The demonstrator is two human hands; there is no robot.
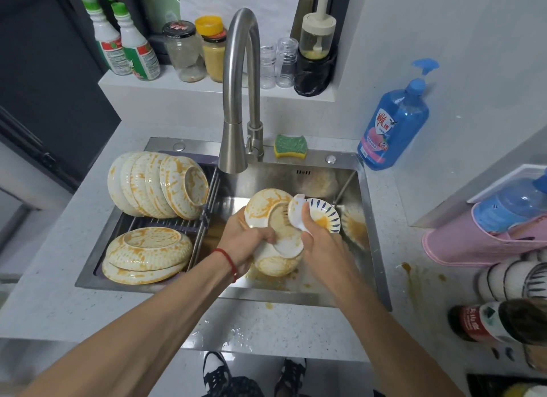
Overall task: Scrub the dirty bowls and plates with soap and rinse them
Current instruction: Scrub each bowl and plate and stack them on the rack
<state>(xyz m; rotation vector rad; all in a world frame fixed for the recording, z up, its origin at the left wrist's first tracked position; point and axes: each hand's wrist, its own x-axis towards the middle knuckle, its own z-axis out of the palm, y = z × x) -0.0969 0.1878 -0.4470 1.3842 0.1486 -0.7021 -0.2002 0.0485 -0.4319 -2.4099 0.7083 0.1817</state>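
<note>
Over the steel sink (313, 177) my left hand (244, 239) grips a cream bowl (268, 207) smeared with orange sauce, turned bottom up and tilted. My right hand (321, 239) holds a white scrubbing brush (296, 211) against the bowl's base. A second stained bowl (276, 263) lies under the hands. A blue-leaf patterned dish (324, 216) and another stained plate (353, 226) rest in the basin to the right. Several dirty bowls (158, 185) lean on the rack (204, 216) at left, with stacked stained dishes (148, 253) below them.
The faucet (236, 100) arches over the basin. A green and yellow sponge (290, 146) sits on the sink's back rim. A blue soap pump bottle (392, 121) stands on the right counter. Jars and bottles line the back ledge. Stacked bowls (512, 278) and a pink holder sit far right.
</note>
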